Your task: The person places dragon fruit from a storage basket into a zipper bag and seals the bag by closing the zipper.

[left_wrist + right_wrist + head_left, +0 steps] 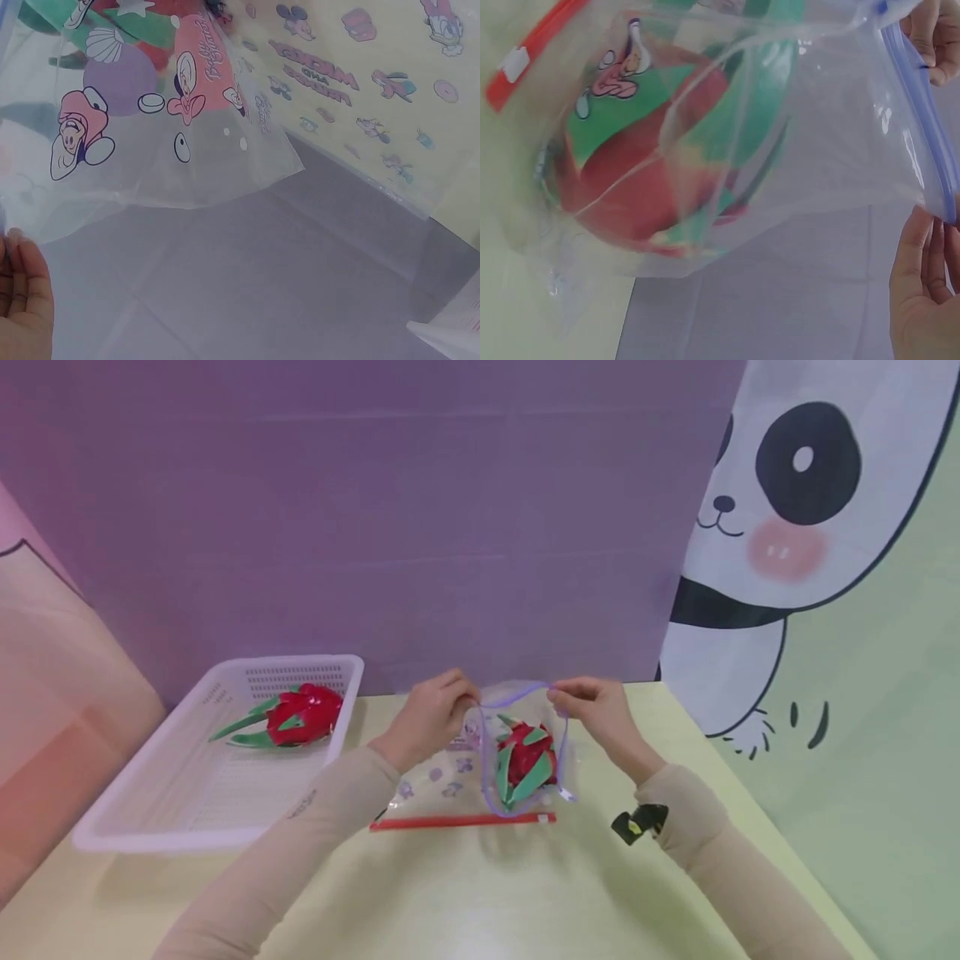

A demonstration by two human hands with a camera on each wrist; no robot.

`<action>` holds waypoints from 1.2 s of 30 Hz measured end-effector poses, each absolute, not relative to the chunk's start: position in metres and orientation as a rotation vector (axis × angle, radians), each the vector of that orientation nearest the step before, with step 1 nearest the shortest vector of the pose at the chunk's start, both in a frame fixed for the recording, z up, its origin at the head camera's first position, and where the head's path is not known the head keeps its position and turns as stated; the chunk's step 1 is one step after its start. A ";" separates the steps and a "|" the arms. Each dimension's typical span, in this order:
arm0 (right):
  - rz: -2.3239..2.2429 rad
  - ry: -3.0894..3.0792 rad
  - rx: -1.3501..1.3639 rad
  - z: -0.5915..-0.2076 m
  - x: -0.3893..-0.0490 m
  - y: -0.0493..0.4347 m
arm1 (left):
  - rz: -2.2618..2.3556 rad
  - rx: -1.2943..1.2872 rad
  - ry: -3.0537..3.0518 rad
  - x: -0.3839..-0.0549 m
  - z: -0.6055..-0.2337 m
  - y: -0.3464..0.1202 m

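Pinched clear bag by purple rim with left-hand grip at left and right-hand grip at right, with mouth spread over table; held red-and-green dragon fruit inside clear bag; had red-zipped bag lying flat on table just beside; saw second dragon fruit inside white basket at left.

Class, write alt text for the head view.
A person's left hand and right hand hold open a clear purple-rimmed bag containing a red-and-green leafy item. A red-zipped bag lies on the table; left, a white basket holds a similar item.
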State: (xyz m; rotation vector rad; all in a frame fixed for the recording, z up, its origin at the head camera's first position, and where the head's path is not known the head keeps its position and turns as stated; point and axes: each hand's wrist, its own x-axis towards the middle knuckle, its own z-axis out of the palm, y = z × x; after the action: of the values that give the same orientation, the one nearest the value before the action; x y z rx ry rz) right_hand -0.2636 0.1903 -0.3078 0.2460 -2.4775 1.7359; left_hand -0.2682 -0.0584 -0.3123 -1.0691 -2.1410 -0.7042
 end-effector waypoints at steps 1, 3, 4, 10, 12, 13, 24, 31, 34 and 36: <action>1.728 -2.485 0.248 -0.309 -0.261 0.191 | -0.715 -1.051 -2.157 -0.268 -0.312 -0.058; 1.713 -2.491 0.241 -0.312 -0.256 0.193 | -0.737 -1.011 -2.194 -0.269 -0.312 -0.059; 1.706 -2.492 0.240 -0.314 -0.253 0.195 | -0.743 -0.992 -2.213 -0.269 -0.312 -0.059; 1.669 -2.535 0.314 -0.328 -0.227 0.201 | -0.814 -0.868 -2.327 -0.266 -0.311 -0.062; 1.634 -2.573 0.366 -0.336 -0.216 0.202 | -0.837 -0.828 -2.353 -0.265 -0.310 -0.063; 1.620 -2.587 0.400 -0.340 -0.210 0.201 | -0.842 -0.814 -2.362 -0.265 -0.309 -0.063; 0.777 -2.430 0.820 -0.380 -0.179 0.184 | -0.843 -0.767 -2.380 -0.266 -0.306 -0.066; 0.699 -2.256 0.925 -0.373 -0.191 0.189 | -0.760 -0.810 -2.409 -0.274 -0.306 -0.068; 0.734 -2.259 0.892 -0.361 -0.200 0.195 | -0.682 -0.881 -2.406 -0.278 -0.301 -0.070; 0.766 -2.277 0.864 -0.352 -0.207 0.199 | -0.638 -0.924 -2.418 -0.282 -0.296 -0.071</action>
State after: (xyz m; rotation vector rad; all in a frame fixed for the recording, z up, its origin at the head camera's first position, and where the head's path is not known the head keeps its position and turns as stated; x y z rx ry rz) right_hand -0.2065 0.1987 -0.3522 0.8637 -2.2765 0.7657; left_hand -0.2823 -0.0711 -0.2964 -0.9236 -2.4176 -0.6377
